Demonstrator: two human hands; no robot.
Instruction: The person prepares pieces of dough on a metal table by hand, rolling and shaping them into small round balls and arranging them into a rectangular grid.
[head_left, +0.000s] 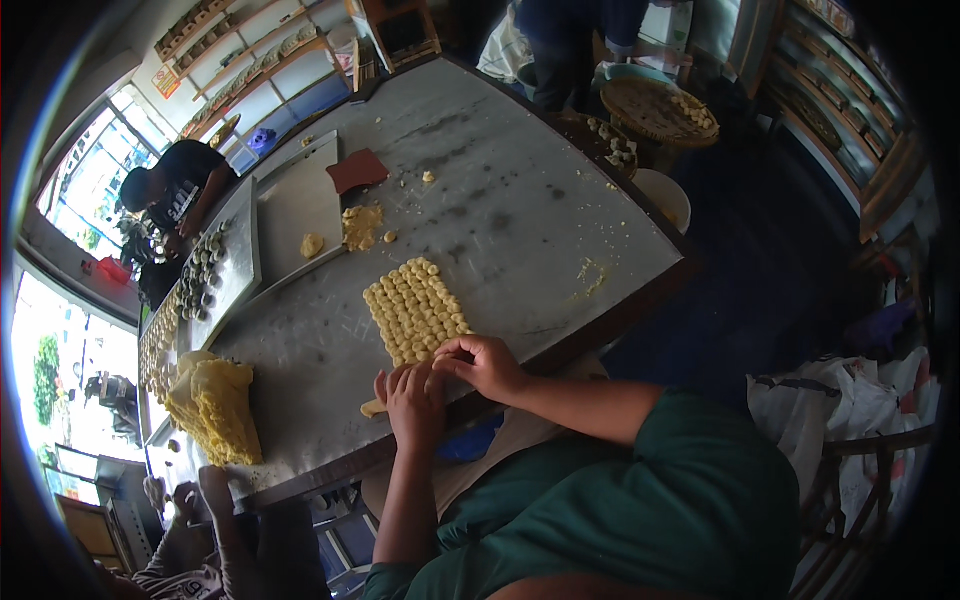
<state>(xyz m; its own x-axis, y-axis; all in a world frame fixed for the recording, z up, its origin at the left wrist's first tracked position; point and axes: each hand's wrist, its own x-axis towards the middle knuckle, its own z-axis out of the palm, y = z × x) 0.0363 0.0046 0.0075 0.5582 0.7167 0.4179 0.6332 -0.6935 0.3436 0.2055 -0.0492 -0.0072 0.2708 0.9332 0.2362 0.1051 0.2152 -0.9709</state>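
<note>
at the lower middle of the frame, the left hand (413,402) is curled around a roll of dough (373,408), whose pale end pokes out on its left side. the right hand (488,368) is bent in a pinch beside the left fingertips — whether a bit of dough sits between its thumb and finger, i cannot tell. just above both hands, near the middle of the frame, small dough balls (415,305) lie in close rows on the grey table (520,260). the step looks like pinching pieces off the roll and adding them to the rows. to do it well, the left hand should hold the roll firmly but lightly, since a hard squeeze would likely flatten such soft dough. the right should nip off even amounts with a quick twist — and each piece is best laid gently, without denting its neighbours.
</note>
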